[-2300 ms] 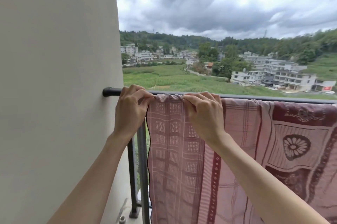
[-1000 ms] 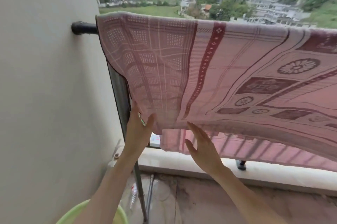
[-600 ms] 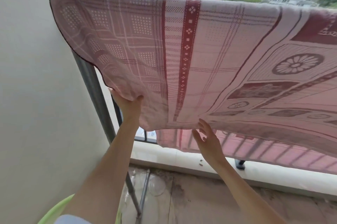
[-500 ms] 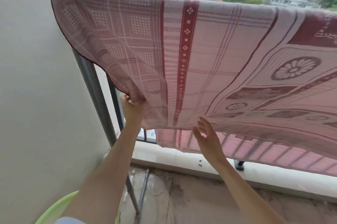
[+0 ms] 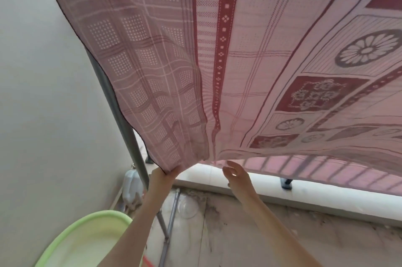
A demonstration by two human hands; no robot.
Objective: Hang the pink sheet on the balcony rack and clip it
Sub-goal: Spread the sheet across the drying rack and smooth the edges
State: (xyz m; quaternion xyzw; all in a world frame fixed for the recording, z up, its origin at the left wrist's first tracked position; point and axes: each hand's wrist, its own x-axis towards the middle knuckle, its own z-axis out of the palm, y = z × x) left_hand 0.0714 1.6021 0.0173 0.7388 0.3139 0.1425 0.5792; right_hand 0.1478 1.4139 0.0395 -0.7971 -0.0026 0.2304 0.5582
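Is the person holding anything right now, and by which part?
Yes. The left hand pinches the pink sheet at its lower left corner. The right hand is open just below the hem and holds nothing.

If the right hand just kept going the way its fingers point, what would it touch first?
Most likely the lower edge of the pink sheet: the open right hand points up at it from just beneath. Depth is hard to judge, so it may slip behind it.
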